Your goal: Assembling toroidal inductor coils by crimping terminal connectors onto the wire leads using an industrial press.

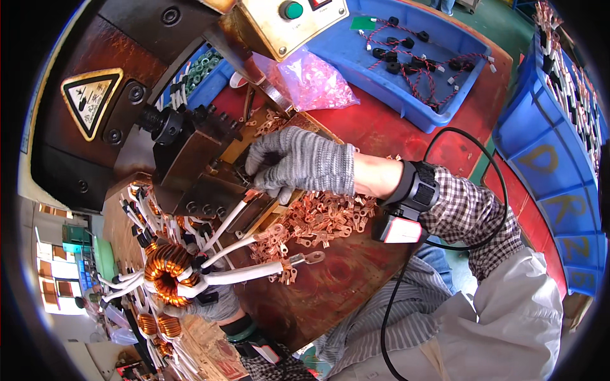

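Observation:
My left hand (219,306), in a grey knit glove, is closed beneath a ring-shaped copper-wire coil (166,273) and holds it up; most of its fingers are hidden. White-sleeved leads (241,274) run from the coil toward the right, and one ends in a copper ring terminal (314,257). Another lead reaches up to the tooling of a dark metal press (190,149). There my right hand (302,162), also gloved, has its fingers curled and pinched at the lead's end. What lies between those fingertips is hidden.
Loose copper terminals (324,219) are heaped on the red table. Behind stand a pink plastic bag (318,79) and a blue tray (438,117) with twisted-wire parts. A blue crate (553,184) of leads is at right. More coils (159,325) sit at lower left. A black cable (505,190) loops past my right wrist.

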The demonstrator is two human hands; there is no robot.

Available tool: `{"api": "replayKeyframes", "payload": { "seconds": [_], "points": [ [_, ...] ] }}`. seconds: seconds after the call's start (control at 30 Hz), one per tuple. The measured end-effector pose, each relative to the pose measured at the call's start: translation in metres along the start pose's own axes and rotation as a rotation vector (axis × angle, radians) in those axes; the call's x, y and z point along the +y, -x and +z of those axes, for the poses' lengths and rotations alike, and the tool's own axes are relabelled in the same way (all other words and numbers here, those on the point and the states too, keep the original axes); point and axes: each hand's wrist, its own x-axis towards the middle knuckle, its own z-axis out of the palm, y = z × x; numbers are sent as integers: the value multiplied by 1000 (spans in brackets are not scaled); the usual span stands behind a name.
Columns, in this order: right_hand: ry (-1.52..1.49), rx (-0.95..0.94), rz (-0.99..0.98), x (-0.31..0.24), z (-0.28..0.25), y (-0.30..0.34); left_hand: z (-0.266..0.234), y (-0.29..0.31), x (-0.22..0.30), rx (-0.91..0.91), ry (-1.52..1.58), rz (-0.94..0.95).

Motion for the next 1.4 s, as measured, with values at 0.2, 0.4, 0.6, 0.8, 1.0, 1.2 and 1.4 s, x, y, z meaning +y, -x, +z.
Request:
{"api": "replayKeyframes", "payload": {
  "seconds": [0.2,0.4,0.6,0.8,1.0,1.2,1.4],
  "points": [
    [-87,30,68,-1,3,-15,19,-2,-8,-15,62,0],
    [-119,67,55,4,-1,-19,12,-3,-9,45,-69,23],
    [-55,32,-5,6,-6,-16,30,-3,-19,175,-190,94],
    [-71,49,-40,10,-8,-18,23,-5,-17,68,-104,17],
    [8,88,-69,4,-6,-14,18,-5,-11,22,-100,35],
    [197,377,-544,18,-19,-18,11,-2,-7,291,-233,166],
    [114,484,-557,7,-20,-14,15,-1,-5,225,-213,109]
  ]
}}
